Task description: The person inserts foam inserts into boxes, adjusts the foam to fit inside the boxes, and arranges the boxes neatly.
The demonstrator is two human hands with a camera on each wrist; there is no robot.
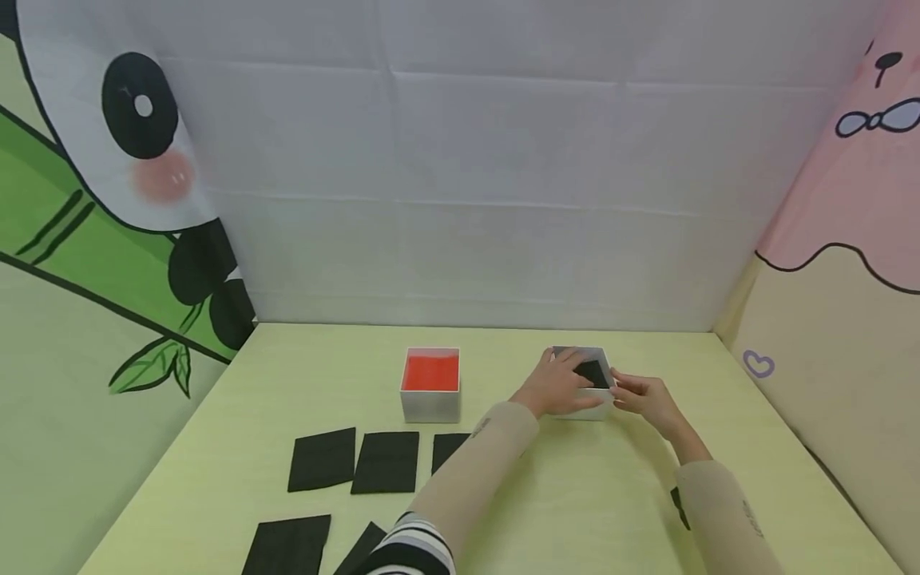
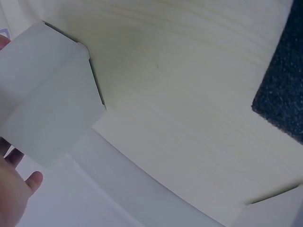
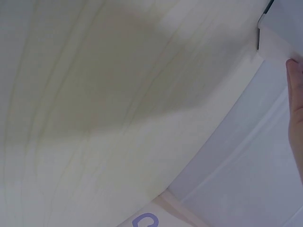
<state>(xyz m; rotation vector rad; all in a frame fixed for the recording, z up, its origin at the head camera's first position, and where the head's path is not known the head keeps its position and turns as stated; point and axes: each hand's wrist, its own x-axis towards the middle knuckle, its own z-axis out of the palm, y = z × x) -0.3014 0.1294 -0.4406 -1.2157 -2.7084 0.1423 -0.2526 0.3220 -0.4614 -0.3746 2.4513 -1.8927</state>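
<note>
At the back right of the table stands an open white box (image 1: 584, 415) with a black sheet (image 1: 592, 372) inside. My left hand (image 1: 552, 385) reaches over it from the left, holding it with fingers spread across the top and a digit along the front wall. In the left wrist view, fingers show beside the white box (image 2: 61, 109). My right hand (image 1: 645, 401) touches the right side of the box. A straight finger lies against its wall in the right wrist view, where most of that hand (image 3: 297, 109) is cut off.
A second white box (image 1: 431, 407) with a red inside surface (image 1: 431, 373) stands to the left. Several black square pieces lie in front, including one piece (image 1: 385, 463); my left arm partly hides some. Another dark piece (image 1: 678, 508) shows beside my right sleeve.
</note>
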